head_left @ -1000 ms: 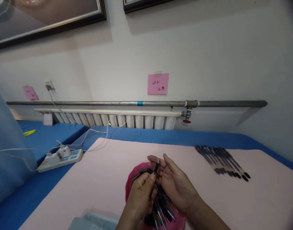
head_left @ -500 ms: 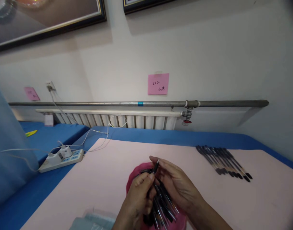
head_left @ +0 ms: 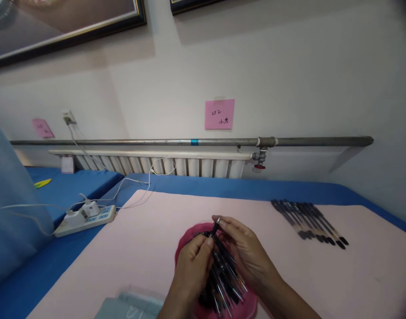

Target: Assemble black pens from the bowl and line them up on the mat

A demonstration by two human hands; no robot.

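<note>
blue sheet (head_left: 8, 221): hangs translucent at the far left edge and closes off that side
power strip (head_left: 86, 216): lies on the blue cover (head_left: 33, 279) just beyond the mat's left edge; white plugs sit in it; a white cable (head_left: 136, 195) runs from it across the mat's far-left corner toward the radiator
pink mat (head_left: 130, 248): covers the table; its left part, between the power strip and the hands, is bare and open
clear bag (head_left: 130, 306): lies flat at the near edge, left of the left forearm; partly cut off by the frame
pink dish (head_left: 182, 248): sits on the mat near the middle, close to the near edge; its left rim shows beside the left hand
loose pens (head_left: 224, 283): a dark pile in the dish, under and between both hands
left hand (head_left: 189, 272): over the dish; thumb and fingertips pressed together, pinching the lower shaft of the pen
pen (head_left: 215, 228): held over the dish's far rim, tilted, tip pointing up and away
right hand (head_left: 247, 254): just right of the left, fingers curled, fingertips pinching the pen's upper part
row of pens (head_left: 307, 218): lies side by side, far right on the mat, well apart from the hands; bare mat lies between and near of it
pipe (head_left: 189, 142): runs along the far wall above the radiator (head_left: 176, 166); a strip of blue cover lies between wall and mat
</note>
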